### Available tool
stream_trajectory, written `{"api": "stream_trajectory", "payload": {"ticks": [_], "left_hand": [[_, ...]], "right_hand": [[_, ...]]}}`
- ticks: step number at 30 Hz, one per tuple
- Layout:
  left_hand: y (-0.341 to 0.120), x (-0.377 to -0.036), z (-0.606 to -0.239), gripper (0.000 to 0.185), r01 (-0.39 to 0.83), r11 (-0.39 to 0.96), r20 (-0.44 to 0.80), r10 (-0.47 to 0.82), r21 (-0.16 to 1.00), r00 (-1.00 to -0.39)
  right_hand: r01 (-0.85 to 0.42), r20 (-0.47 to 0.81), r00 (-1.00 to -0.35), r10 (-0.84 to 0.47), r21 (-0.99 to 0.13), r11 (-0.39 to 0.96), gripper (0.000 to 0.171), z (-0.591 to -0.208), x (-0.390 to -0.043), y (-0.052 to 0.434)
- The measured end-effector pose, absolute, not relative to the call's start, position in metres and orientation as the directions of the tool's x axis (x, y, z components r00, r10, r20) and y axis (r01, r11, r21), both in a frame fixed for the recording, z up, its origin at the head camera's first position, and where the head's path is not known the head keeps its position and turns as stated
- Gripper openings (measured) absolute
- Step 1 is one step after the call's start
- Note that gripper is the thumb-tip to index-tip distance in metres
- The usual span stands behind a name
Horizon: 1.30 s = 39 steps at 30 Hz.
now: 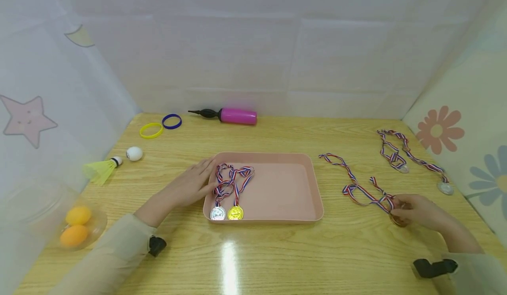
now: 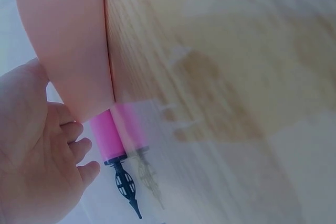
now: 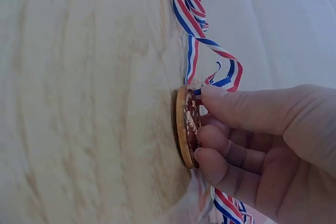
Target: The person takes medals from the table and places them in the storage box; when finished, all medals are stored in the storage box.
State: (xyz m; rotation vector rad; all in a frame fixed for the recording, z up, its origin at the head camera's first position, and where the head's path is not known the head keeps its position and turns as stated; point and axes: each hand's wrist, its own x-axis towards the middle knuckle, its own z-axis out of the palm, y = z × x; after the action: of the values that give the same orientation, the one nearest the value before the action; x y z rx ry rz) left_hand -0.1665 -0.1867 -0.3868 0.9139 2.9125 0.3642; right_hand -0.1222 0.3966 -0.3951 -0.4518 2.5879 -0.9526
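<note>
My left hand (image 1: 194, 182) rests at the left wall of a shallow pink tray (image 1: 287, 189), its thumb over the rim and its fingers along the outside. In the left wrist view, the tray's wall (image 2: 68, 40) rises beside the hand (image 2: 37, 145). Inside the tray lie a silver medal (image 1: 218, 213) and a gold medal (image 1: 235, 212) with tangled striped ribbons. To the right of the tray, my right hand (image 1: 420, 211) pinches a bronze medal (image 3: 189, 127) between thumb and fingers, low over the table. Its red, white and blue ribbon (image 1: 350, 176) trails away across the wood.
Farther right lie a silver medal (image 1: 445, 188) and another ribboned medal (image 1: 403, 168). A pink pump (image 1: 237, 116), blue wristband (image 1: 172, 121) and yellow wristband (image 1: 151, 130) lie at the back. A white ball (image 1: 134, 153), shuttlecock (image 1: 101, 171) and clear jar (image 1: 95, 224) with orange balls (image 1: 78, 215) stand left.
</note>
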Motion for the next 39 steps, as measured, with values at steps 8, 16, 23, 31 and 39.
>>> {"api": "stream_trajectory", "payload": {"ticks": [8, 16, 23, 31, 39], "left_hand": [[-0.187, -0.166, -0.386, 0.065, 0.554, 0.794, 0.006, 0.571, 0.251, -0.821], [-0.186, -0.165, -0.385, 0.064, 0.552, 0.795, 0.003, 0.569, 0.251, -0.822], [-0.186, -0.165, -0.384, 0.065, 0.547, 0.798, -0.005, 0.566, 0.253, -0.824], [-0.186, -0.164, -0.383, 0.065, 0.545, 0.799, -0.005, 0.565, 0.254, -0.825], [-0.186, -0.165, -0.384, 0.064, 0.549, 0.797, 0.001, 0.567, 0.250, -0.823]], "right_hand": [[-0.266, -0.066, -0.912, -0.404, -0.654, 0.708, 0.006, -0.395, -0.122, 0.402], [-0.121, -0.153, -0.913, -0.377, -0.783, 0.610, 0.014, -0.391, -0.123, 0.405], [-0.030, -0.105, -0.921, -0.374, -0.940, 0.339, 0.023, -0.388, -0.134, 0.403], [-0.020, 0.069, -0.868, -0.491, -0.995, -0.103, 0.041, -0.373, -0.150, 0.391], [0.017, 0.215, -0.827, -0.520, -0.915, -0.404, 0.045, -0.350, -0.169, 0.365]]}}
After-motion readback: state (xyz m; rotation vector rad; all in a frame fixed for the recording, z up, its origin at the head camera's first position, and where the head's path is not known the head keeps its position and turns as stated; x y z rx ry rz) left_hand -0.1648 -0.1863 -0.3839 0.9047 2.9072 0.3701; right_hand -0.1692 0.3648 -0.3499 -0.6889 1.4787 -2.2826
